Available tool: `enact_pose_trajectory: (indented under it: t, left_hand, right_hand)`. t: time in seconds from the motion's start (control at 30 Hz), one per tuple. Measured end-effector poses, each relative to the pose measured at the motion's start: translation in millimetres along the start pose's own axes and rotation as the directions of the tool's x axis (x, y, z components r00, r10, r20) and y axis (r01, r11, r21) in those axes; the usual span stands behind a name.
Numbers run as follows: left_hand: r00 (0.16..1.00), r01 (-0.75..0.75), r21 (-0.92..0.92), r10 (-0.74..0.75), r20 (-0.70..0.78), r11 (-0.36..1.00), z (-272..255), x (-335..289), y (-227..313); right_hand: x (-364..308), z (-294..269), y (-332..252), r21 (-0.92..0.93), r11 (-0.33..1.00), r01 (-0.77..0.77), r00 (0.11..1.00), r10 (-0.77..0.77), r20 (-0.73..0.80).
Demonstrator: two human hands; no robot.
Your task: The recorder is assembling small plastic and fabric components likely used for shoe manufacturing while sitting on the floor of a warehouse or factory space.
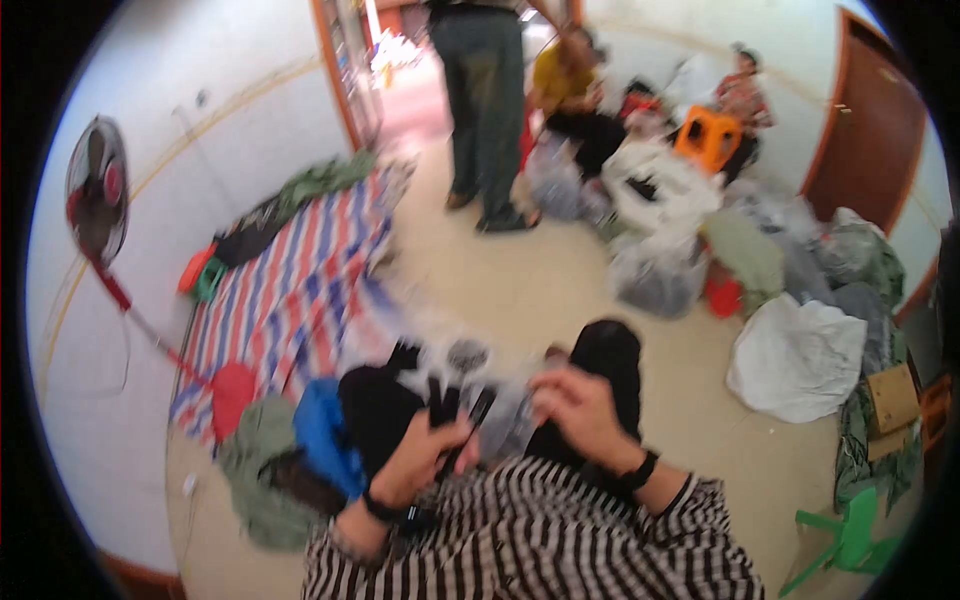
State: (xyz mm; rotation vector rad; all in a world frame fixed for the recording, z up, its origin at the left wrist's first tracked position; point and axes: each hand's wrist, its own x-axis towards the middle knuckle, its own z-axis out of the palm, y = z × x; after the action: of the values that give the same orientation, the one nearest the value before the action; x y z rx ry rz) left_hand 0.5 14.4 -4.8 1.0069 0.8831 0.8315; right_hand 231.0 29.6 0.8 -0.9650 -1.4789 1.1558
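Note:
My left hand (430, 452) is closed around several narrow black strips (481, 404) that stick up past the fingers; whether they are straps or plastic pieces is too blurred to tell. To its right, my right hand (583, 408) hovers over my right thigh with fingers curled together, and anything pinched in them is too small to make out. Between my knees lies a clear plastic bag (512, 418). Just beyond it, small black pieces (404, 356) and a dark, roundish bunch (467, 353) rest on pale plastic.
A striped tarp (290, 290) covers the left floor near a standing fan (98, 190). Stuffed bags (655, 272) and a white sack (797, 358) line the right side. A green stool (845, 545) stands lower right. One person stands ahead; two sit behind the bags.

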Motion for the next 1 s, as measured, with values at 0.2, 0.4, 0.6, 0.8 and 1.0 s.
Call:
enact_pose_trajectory:
  t: [0.2,0.4,0.6,0.8,1.0]
  left_hand:
    - [0.998,-0.049,-0.126,0.055,0.039,0.991,14.5,10.2,42.2]
    - [0.998,-0.061,-0.128,0.062,0.005,0.990,11.6,5.4,41.3]
    - [0.998,-0.062,-0.179,0.061,-0.012,0.982,16.4,-0.3,41.1]
    - [0.996,-0.088,-0.184,0.088,-0.008,0.979,11.5,-1.9,38.0]
    - [0.993,-0.083,-0.194,0.099,0.072,0.977,6.8,-2.8,34.0]
  right_hand:
    - [3.2,-6.2,-20.9,0.251,0.961,0.120,0.992,-0.109,-0.056]
    - [2.8,3.6,-24.8,0.238,0.962,0.135,0.991,-0.137,-0.007]
    - [4.1,15.0,-30.3,0.185,0.969,0.165,0.986,-0.168,0.002]
    - [5.7,18.8,-28.7,0.219,0.965,0.144,0.982,-0.167,0.090]
    - [5.7,13.9,-31.2,0.189,0.972,0.140,0.981,-0.162,0.105]
